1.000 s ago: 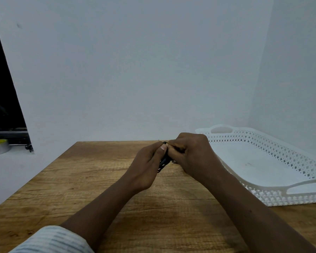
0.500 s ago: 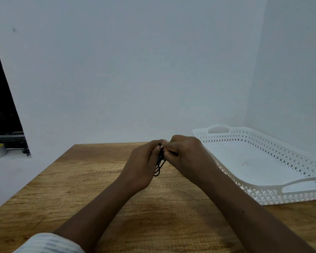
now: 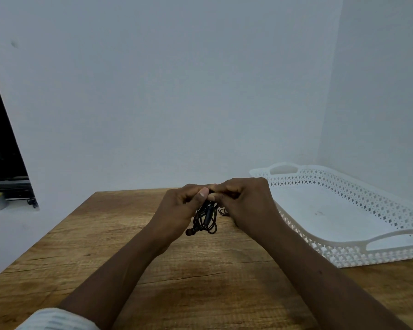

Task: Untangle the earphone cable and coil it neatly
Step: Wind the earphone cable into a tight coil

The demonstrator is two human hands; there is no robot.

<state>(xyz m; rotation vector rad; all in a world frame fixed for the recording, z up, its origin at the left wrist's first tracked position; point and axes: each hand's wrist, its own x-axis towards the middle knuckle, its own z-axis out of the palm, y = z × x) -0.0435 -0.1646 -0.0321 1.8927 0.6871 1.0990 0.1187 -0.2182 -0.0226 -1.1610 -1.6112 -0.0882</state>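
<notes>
- Head view: your left hand (image 3: pixel 177 208) pinches the top of the earphone cable (image 3: pixel 208 215), thumb curled over it; a hard tug could tighten the knot.
- The cable hangs bunched between both hands above the table (image 3: pixel 105 234), earbud (image 3: pixel 189 232) dangling; it may snag a loop.
- Your right hand (image 3: pixel 246 201) grips the same bunch, fingers curled; loosen either grip and it drops.

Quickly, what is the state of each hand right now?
Left hand: holding the cable, pinched at its top.
Right hand: holding the same cable, pinched.
</notes>
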